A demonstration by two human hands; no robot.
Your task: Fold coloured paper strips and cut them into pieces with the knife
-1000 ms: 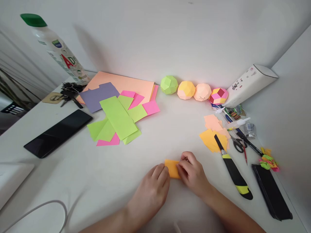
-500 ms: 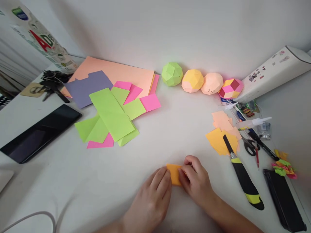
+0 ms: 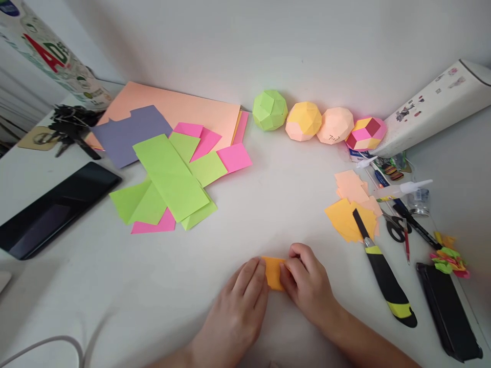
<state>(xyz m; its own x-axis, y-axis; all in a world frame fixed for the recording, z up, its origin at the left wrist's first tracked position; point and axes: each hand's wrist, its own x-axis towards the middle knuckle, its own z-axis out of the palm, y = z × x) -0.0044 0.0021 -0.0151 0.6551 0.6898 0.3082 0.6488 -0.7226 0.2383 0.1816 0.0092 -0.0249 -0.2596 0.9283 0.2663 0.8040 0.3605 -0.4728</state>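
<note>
A small orange piece of paper (image 3: 273, 273) lies on the white table near its front, between my two hands. My left hand (image 3: 240, 301) is closed, with its fingertips pressed together over the paper's left edge. On the other side, my right hand (image 3: 309, 283) pinches the right edge between thumb and curled fingers. Part of the paper is hidden under both hands, so I cannot make out its folds fully. To the right of my right hand lies a black and yellow utility knife (image 3: 387, 276), its blade resting on yellow paper pieces (image 3: 343, 222).
Green paper strips (image 3: 172, 176), pink pieces (image 3: 235, 157) and a purple sheet (image 3: 130, 133) overlap at left, beside a black phone (image 3: 61, 207). Several paper polyhedra, one green (image 3: 269, 110), line the wall. Scissors (image 3: 395, 229), pens and a black case (image 3: 447, 312) lie at right.
The camera view has shifted slightly. Both hands keep their hold on the orange paper, with hardly any visible finger movement.
</note>
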